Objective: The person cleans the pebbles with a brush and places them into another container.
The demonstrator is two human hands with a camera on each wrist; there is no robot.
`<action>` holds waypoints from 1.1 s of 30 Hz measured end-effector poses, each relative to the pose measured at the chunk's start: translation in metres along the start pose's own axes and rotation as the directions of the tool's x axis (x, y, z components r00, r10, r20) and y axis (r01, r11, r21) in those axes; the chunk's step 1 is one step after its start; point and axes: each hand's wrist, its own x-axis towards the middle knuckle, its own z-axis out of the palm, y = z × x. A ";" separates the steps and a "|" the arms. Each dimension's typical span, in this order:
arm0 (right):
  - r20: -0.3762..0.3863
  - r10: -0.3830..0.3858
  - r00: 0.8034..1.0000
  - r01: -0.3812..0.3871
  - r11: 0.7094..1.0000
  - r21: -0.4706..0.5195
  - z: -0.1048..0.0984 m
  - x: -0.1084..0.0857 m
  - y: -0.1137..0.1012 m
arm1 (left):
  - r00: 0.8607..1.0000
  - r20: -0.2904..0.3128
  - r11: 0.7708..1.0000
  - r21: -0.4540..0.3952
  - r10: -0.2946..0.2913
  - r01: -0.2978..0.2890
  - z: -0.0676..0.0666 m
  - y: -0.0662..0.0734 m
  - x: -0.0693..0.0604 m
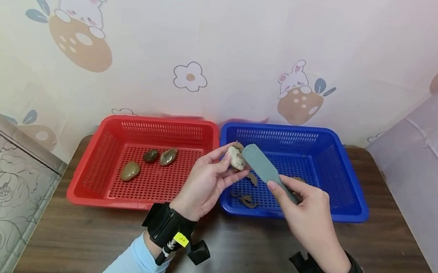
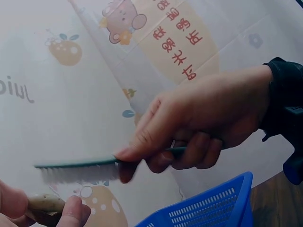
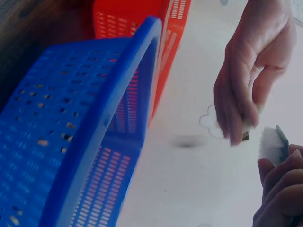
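My left hand (image 1: 203, 183) pinches a pale, brown-stained stone (image 1: 237, 158) between thumb and fingers, above the near left part of the blue basket (image 1: 345, 190). In the left wrist view the stone (image 2: 45, 202) shows between the fingertips. My right hand (image 1: 314, 216) grips a grey-green brush (image 1: 261, 163) by its handle. White bristles (image 2: 80, 174) point down toward the stone in the left wrist view, with a small gap between them. The right wrist view shows the brush (image 3: 275, 144) just beside the left hand (image 3: 246, 71), with the stone mostly hidden by fingers.
A red basket (image 1: 82, 178) stands left of the blue one, holding three wet-looking stones, one of them olive (image 1: 130, 171). Brown flakes (image 1: 248, 201) lie in the blue basket. A patterned wall sheet (image 1: 231, 41) hangs behind the wooden table (image 1: 243, 264).
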 end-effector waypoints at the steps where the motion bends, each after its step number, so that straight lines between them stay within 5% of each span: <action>1: 0.009 -0.002 1.000 0.002 1.000 0.010 0.001 0.000 -0.001 | 1.000 0.004 1.000 -0.001 0.001 -0.001 0.001 0.000 0.000; 18: 0.023 0.008 1.000 -0.007 1.000 -0.029 0.002 0.004 0.004 | 0.999 0.045 1.000 -0.008 -0.001 0.001 0.003 0.000 0.001; 23: -0.046 0.006 0.999 -0.009 0.997 -0.076 -0.001 0.004 0.007 | 1.000 0.020 1.000 0.010 -0.020 0.020 0.003 0.000 0.001; 33: -0.025 -0.029 0.999 0.028 0.998 -0.050 0.002 0.009 0.009 | 0.999 0.002 0.998 0.054 -0.034 0.033 0.005 -0.002 0.002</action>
